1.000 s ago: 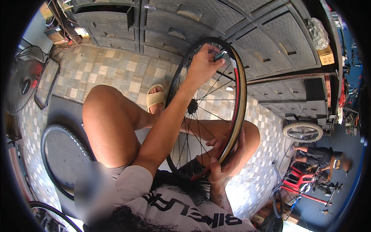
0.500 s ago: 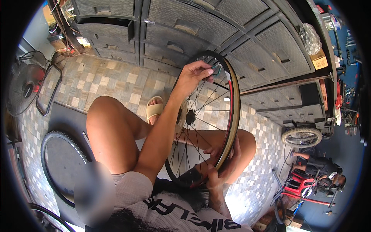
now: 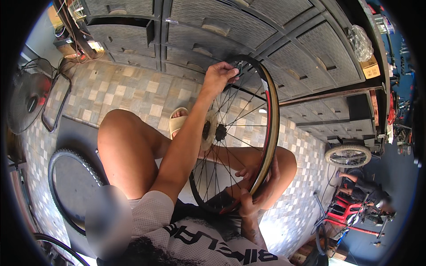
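Note:
A spoked bicycle wheel [image 3: 271, 128] with a black, red and tan rim stands tilted between my legs. Its dark hub [image 3: 220, 132] faces me, with a disc rotor [image 3: 209, 128] behind it. At the far part of the rim, my left hand [image 3: 220, 76] is closed in a pinch on a small teal spoke wrench [image 3: 241, 68], which is partly hidden by the fingers and spokes. Lower down, my right hand [image 3: 255, 195] grips the near side of the rim, thumb on one side and fingers around the other.
Grey drawer cabinets [image 3: 222, 27] stand ahead. At left are a black fan [image 3: 30, 101] and a loose tyre [image 3: 55, 186] on a grey mat [image 3: 80, 128]. Another wheel [image 3: 347, 156], a red chair [image 3: 346, 210] and a person [image 3: 366, 190] are at right.
My left hand has shifted a little away and leftward along the far rim, and the wrench has turned in its fingers. My right hand keeps its hold; the wheel has moved slightly rightward.

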Tool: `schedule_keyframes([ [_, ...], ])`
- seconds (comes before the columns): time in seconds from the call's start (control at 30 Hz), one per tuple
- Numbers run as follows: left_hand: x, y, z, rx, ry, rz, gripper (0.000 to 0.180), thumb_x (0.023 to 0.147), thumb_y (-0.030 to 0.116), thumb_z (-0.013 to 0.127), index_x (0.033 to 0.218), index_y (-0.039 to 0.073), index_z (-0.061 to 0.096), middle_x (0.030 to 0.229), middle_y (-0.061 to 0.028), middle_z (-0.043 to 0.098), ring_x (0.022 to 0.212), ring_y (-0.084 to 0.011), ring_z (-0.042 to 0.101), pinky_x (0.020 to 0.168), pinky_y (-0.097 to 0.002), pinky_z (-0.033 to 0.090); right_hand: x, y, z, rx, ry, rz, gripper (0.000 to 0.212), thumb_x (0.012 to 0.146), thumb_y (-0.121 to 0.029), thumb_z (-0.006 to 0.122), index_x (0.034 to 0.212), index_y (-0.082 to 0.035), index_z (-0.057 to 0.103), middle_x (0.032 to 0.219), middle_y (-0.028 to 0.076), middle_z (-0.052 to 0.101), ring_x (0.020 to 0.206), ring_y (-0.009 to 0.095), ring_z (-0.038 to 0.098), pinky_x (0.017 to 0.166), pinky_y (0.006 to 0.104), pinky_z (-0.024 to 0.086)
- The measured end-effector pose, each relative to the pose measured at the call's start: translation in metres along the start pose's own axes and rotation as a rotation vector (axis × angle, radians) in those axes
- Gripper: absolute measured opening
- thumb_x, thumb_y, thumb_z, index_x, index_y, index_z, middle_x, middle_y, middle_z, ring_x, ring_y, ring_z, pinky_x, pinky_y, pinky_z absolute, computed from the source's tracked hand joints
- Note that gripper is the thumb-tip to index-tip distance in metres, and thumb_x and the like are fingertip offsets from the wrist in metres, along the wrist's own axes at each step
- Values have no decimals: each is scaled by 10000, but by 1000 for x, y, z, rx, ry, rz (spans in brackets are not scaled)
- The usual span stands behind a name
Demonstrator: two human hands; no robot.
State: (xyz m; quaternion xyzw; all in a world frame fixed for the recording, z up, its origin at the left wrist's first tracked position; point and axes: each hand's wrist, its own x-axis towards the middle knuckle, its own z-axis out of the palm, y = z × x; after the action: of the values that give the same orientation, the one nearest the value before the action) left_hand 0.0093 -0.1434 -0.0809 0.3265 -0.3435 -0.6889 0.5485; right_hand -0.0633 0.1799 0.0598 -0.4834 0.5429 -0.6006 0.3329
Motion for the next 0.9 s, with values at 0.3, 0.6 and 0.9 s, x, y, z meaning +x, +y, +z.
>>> schedule_keyframes([
  [0.3,-6,-8,12,-435,-64,-52,58,1011,-15,672,1066,-31,665,1059,-164,755,926,-233,769,806,-329,656,-2,3,-5,-37,-43,1,1027,663,57,492,1633,45,156,1044,161,534,876,227,577,877,453,583],
  [0.6,-8,-23,31,-186,128,240,57,1002,-18,689,1041,-42,654,970,-130,748,910,-203,763,774,-320,654,-2,5,-5,3,-38,10,1054,652,23,526,1636,28,150,1022,168,547,853,232,576,863,456,580],
  [0.9,-11,-9,13,-495,-29,-127,148,1023,58,689,1142,-13,637,1111,-204,746,978,-279,760,898,-395,645,-1,5,-3,10,-35,13,1062,653,20,538,1639,25,144,1013,171,555,855,238,580,859,457,578],
])
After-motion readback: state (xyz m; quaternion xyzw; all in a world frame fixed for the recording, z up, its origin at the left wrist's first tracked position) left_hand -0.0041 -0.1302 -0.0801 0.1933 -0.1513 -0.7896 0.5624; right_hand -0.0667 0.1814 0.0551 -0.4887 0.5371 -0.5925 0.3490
